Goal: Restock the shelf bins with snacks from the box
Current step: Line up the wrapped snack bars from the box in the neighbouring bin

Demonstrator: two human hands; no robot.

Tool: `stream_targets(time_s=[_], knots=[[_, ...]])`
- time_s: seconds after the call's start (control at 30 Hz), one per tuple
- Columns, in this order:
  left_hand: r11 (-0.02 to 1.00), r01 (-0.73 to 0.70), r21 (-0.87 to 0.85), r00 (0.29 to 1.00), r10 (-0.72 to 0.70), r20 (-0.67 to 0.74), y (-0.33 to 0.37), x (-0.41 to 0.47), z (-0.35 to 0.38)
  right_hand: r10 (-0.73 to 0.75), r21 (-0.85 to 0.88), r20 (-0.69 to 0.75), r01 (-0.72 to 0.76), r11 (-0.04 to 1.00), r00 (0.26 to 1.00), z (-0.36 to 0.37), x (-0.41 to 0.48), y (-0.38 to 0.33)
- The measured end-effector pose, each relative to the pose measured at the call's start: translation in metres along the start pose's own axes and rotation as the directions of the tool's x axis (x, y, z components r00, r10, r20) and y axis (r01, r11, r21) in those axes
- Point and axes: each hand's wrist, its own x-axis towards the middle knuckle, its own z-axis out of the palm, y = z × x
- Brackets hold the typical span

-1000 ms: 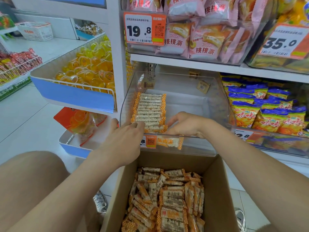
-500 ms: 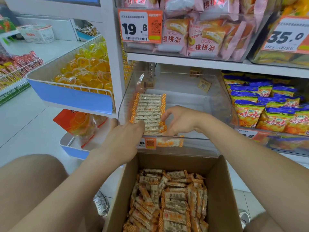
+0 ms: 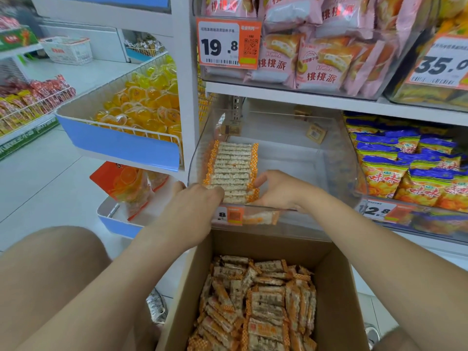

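While both hands work at the near end of the row of snack bars (image 3: 231, 168), the changes from a second ago are small. The row lies flat along the left side of the clear bin (image 3: 339, 158), bars packed edge to edge, much as it lay before.

The right hand (image 3: 283, 191) has moved left. A second ago it sat a little to the right of the row; half a second ago it reached the bars, and now its thumb (image 3: 260, 177) lies straight along their orange right ends. Its fingers are bent in against the nearest bar, their tips hidden under the palm.

The left hand (image 3: 195, 206) stays at the front left corner of the row. Its fingers (image 3: 214, 192) are curled down over the nearest bars, and its thumb is out at the left by the bin wall. Between them the two hands clasp the near end of the row.

One single bar (image 3: 260, 217) still lies apart from the row at the very front of the bin, behind the price label (image 3: 234, 215). Below the bin, the cardboard box (image 3: 336, 287) stands open with loose bars (image 3: 260, 307) heaped in it as before. The view has tilted slightly, so the shelf (image 3: 304, 98) above sits differently.
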Motion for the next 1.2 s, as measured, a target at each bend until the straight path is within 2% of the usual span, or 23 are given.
stream_targets(time_s=[0.1, 0.13, 0.2, 0.23, 0.3, 0.37, 0.4, 0.53, 0.63, 0.87, 1.07, 1.13, 1.2], knots=[[0.995, -0.058, -0.078, 0.972, 0.038, -0.233, -0.002, -0.006, 0.001, 0.046, 0.03, 0.036, -0.047, 0.998, 0.998, -0.004, -0.003, 0.001], [0.986, -0.06, -0.153, 0.944, 0.006, -0.331, -0.003, -0.009, 0.0, 0.063, 0.039, 0.043, -0.065, 0.997, 0.997, -0.003, -0.002, 0.003], [0.931, -0.039, -0.362, 0.873, -0.145, -0.466, -0.004, -0.008, 0.001, 0.07, 0.036, 0.019, -0.071, 0.997, 0.997, -0.001, -0.003, 0.002], [0.894, 0.001, -0.447, 0.854, -0.234, -0.465, -0.005, -0.005, 0.003, 0.072, 0.029, 0.003, -0.072, 0.997, 0.997, 0.0, -0.003, 0.002], [0.821, 0.15, -0.551, 0.865, -0.379, -0.329, -0.01, 0.004, 0.008, 0.087, 0.01, -0.011, -0.087, 0.996, 0.996, 0.002, -0.005, 0.001], [0.787, 0.291, -0.544, 0.881, -0.442, -0.17, -0.012, 0.007, 0.011, 0.087, 0.016, -0.044, -0.087, 0.996, 0.995, 0.002, -0.005, 0.0], [0.783, 0.319, -0.534, 0.882, -0.452, -0.135, -0.012, 0.006, 0.012, 0.091, 0.009, -0.052, -0.091, 0.996, 0.995, 0.002, -0.005, 0.001], [0.707, 0.319, -0.631, 0.879, -0.469, -0.082, -0.012, 0.001, 0.008, 0.204, -0.069, -0.006, -0.204, 0.976, 0.979, -0.003, -0.005, 0.002], [0.664, 0.322, -0.675, 0.883, -0.468, -0.04, -0.013, -0.003, 0.009, 0.252, 0.076, 0.098, -0.26, 0.963, 0.963, 0.002, -0.002, 0.002], [0.641, 0.332, -0.692, 0.885, -0.466, -0.006, -0.017, -0.002, 0.007, 0.191, 0.203, 0.102, -0.209, 0.957, 0.976, 0.01, -0.009, -0.018], [0.661, 0.338, -0.67, 0.886, -0.464, -0.01, -0.015, 0.001, 0.003, 0.105, 0.312, 0.095, -0.13, 0.941, 0.99, 0.02, 0.004, -0.02], [0.659, 0.336, -0.672, 0.885, -0.466, -0.014, -0.016, 0.003, 0.003, 0.075, 0.402, 0.156, -0.133, 0.906, 0.985, 0.015, 0.009, -0.014], [0.656, 0.332, -0.678, 0.886, -0.464, -0.016, -0.017, 0.005, 0.002, 0.068, 0.491, 0.271, -0.199, 0.848, 0.96, 0.003, 0.008, -0.006]])
